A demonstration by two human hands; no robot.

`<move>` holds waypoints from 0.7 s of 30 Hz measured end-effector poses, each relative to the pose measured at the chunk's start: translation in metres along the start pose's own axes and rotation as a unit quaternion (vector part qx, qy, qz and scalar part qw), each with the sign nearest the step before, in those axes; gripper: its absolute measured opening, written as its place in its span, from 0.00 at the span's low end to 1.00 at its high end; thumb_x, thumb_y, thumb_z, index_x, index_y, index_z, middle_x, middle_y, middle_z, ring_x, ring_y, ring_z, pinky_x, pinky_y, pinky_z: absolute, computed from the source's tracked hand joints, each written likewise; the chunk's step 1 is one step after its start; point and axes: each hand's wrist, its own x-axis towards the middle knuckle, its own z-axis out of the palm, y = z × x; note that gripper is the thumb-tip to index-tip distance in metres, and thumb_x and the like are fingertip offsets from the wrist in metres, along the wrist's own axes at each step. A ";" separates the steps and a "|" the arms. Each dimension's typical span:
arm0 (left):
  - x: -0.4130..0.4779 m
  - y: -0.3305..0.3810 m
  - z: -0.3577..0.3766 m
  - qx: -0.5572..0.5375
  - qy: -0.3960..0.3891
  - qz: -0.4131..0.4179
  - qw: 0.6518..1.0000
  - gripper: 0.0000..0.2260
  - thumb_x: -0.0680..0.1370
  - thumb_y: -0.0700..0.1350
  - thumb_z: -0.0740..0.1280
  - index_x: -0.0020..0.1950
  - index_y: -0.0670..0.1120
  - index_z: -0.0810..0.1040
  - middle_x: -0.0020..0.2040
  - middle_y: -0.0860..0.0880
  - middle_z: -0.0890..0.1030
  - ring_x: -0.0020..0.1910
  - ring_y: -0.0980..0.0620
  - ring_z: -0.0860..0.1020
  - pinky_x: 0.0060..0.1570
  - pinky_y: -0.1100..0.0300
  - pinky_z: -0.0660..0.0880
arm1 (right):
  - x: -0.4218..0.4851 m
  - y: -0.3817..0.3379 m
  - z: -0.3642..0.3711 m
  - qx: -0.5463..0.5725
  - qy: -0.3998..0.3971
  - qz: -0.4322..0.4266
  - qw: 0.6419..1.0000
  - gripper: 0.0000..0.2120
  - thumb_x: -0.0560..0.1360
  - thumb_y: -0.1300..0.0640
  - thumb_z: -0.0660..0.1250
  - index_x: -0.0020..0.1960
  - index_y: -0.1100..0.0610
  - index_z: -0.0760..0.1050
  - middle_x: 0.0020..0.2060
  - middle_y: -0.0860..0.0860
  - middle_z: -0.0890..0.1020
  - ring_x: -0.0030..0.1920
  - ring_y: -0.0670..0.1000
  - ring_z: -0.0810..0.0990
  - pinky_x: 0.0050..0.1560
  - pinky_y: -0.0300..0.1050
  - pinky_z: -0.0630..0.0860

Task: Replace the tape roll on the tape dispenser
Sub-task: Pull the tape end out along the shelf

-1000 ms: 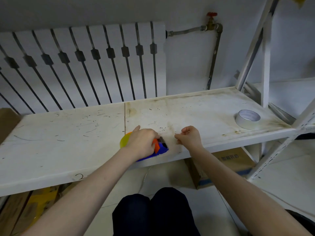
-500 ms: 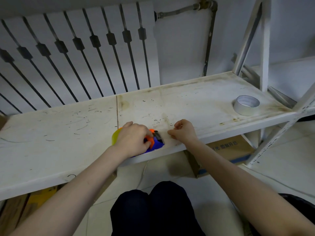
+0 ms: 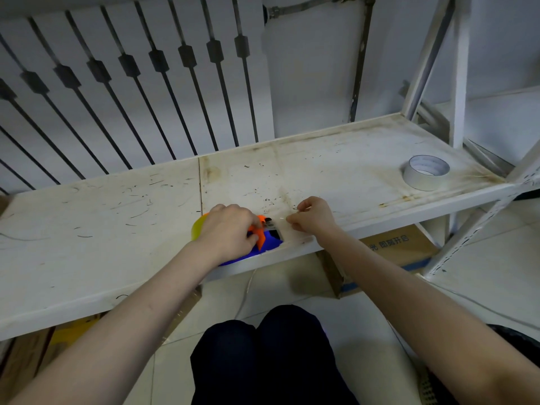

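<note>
A blue tape dispenser (image 3: 267, 244) with an orange flap and a yellowish tape roll (image 3: 198, 228) rests on the front edge of the white shelf (image 3: 102, 229). My left hand (image 3: 226, 232) covers and grips the dispenser from above. My right hand (image 3: 311, 219) is just to its right, fingers pinched on a clear strip of tape stretched from the dispenser's cutter; the strip is barely visible. A second tape roll (image 3: 426, 172), white with a wide core, lies flat at the shelf's right end, well away from both hands.
A white radiator panel with black bars (image 3: 131, 83) stands behind the shelf. White rack uprights (image 3: 457, 71) rise at the right. A cardboard box (image 3: 391, 252) sits on the floor under the shelf, and my knees (image 3: 263, 355) are below.
The camera has tilted, so the scene sits higher in view. Both hands keep their hold; the right hand stays pinched beside the dispenser with hardly any shift.
</note>
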 end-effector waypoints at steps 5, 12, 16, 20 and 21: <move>-0.001 -0.001 0.001 0.021 -0.014 0.020 0.999 0.13 0.74 0.50 0.62 0.57 0.56 0.79 0.53 0.52 0.82 0.56 0.48 0.76 0.58 0.53 0.68 | 0.003 0.000 0.001 -0.018 -0.005 0.002 1.000 0.12 0.68 0.69 0.70 0.46 0.61 0.70 0.34 0.53 0.74 0.30 0.50 0.77 0.44 0.49 0.80; -0.002 -0.003 -0.003 0.016 -0.033 0.033 0.999 0.12 0.75 0.50 0.61 0.55 0.56 0.80 0.51 0.53 0.82 0.56 0.49 0.75 0.57 0.54 0.67 | 0.002 -0.009 -0.004 -0.016 -0.034 0.010 0.999 0.10 0.69 0.72 0.68 0.44 0.61 0.70 0.35 0.55 0.74 0.30 0.50 0.77 0.31 0.38 0.78; -0.001 -0.001 -0.006 0.011 -0.045 0.032 0.998 0.13 0.75 0.50 0.62 0.57 0.56 0.80 0.51 0.52 0.81 0.57 0.49 0.74 0.58 0.54 0.67 | 0.004 -0.005 -0.001 0.001 -0.005 -0.016 1.000 0.12 0.68 0.72 0.69 0.45 0.61 0.69 0.36 0.55 0.74 0.30 0.52 0.77 0.40 0.48 0.80; -0.001 -0.001 -0.005 0.008 -0.048 0.033 0.998 0.14 0.74 0.51 0.62 0.58 0.56 0.79 0.50 0.52 0.81 0.57 0.48 0.74 0.57 0.54 0.66 | 0.005 -0.002 0.003 0.005 0.028 -0.041 0.999 0.12 0.69 0.70 0.68 0.42 0.58 0.67 0.33 0.53 0.74 0.28 0.50 0.75 0.36 0.46 0.76; -0.001 -0.001 -0.004 0.008 -0.047 0.032 0.998 0.13 0.74 0.51 0.62 0.57 0.55 0.79 0.50 0.51 0.82 0.57 0.48 0.74 0.56 0.54 0.66 | 0.005 -0.001 0.004 0.012 0.035 -0.045 0.998 0.12 0.69 0.70 0.68 0.43 0.58 0.67 0.32 0.53 0.74 0.28 0.50 0.75 0.34 0.45 0.75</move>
